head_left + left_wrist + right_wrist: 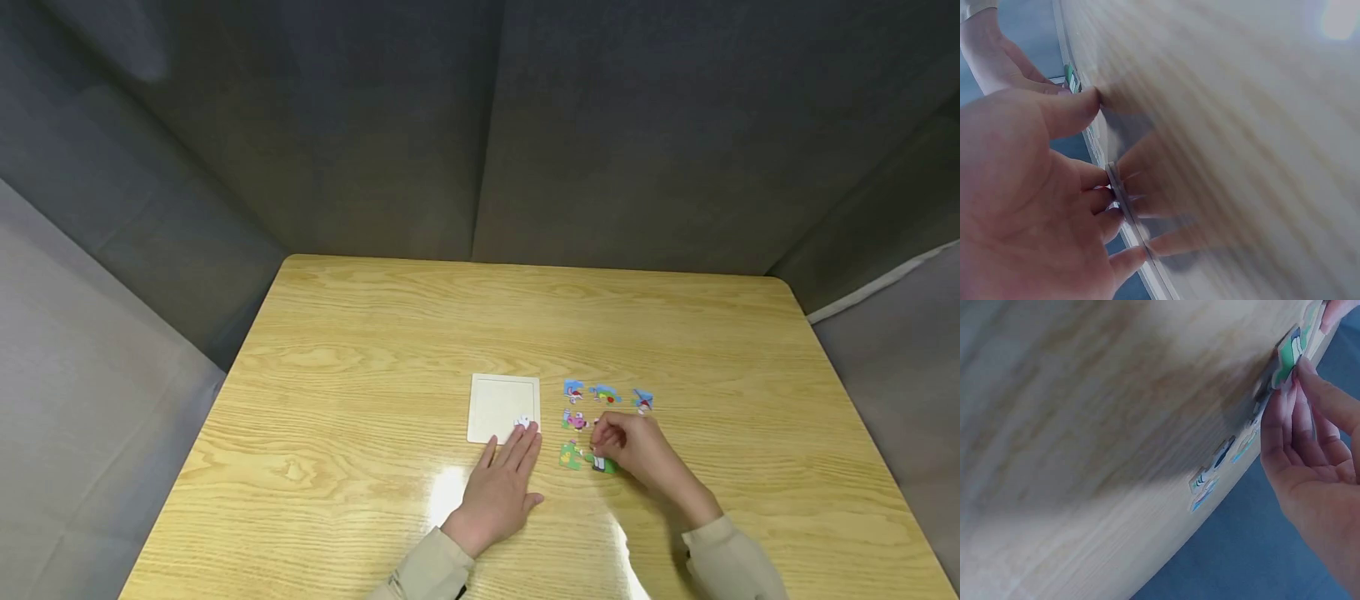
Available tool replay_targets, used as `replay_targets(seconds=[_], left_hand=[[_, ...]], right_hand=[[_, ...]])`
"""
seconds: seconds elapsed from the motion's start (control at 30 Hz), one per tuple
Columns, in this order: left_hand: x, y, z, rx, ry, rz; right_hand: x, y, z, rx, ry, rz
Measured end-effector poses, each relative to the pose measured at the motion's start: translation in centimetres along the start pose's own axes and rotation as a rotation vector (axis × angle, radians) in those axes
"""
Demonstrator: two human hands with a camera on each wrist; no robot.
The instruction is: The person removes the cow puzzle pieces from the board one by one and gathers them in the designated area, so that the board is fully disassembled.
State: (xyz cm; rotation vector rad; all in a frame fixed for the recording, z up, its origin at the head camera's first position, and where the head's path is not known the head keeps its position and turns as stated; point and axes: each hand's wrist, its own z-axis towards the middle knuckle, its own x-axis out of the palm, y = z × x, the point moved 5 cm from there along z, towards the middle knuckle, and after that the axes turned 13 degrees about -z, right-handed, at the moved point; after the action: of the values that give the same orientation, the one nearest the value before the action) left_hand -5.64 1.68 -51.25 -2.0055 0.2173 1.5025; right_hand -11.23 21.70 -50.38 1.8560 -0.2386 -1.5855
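Observation:
A square pale wooden puzzle tray [495, 400] lies on the table, with one mostly white puzzle piece [522, 422] at its lower right corner. My left hand [501, 493] reaches over the tray's near edge, fingers straight, fingertips at that piece. In the left wrist view the fingers of this hand [1054, 187] meet the tray's rim. To the right, my right hand [633, 450] pinches a green puzzle piece [603, 465] with a white figure on it. The right wrist view has this green piece [1287, 359] tilted up at the thumb and fingertips.
Right of the tray lie several loose puzzle pieces: a blue one [573, 391], a long blue-green one [604, 394], another blue one [642, 400], one with a pink figure [575, 420] and a green-yellow one [570, 456]. Grey curtains [375, 125] hang around the wooden table [337, 400].

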Motion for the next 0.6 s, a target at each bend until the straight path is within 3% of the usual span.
replay_targets(seconds=[0.3,0.6], left_hand=[[0.1,0.1,0.0,0.009,-0.009,-0.008],[0.2,0.1,-0.1,0.02,-0.023,-0.008]], right_hand=[[-0.1,0.0,-0.2,-0.009,-0.078,-0.027],[-0.1,1.5,1.3,-0.065,-0.124,-0.003]])
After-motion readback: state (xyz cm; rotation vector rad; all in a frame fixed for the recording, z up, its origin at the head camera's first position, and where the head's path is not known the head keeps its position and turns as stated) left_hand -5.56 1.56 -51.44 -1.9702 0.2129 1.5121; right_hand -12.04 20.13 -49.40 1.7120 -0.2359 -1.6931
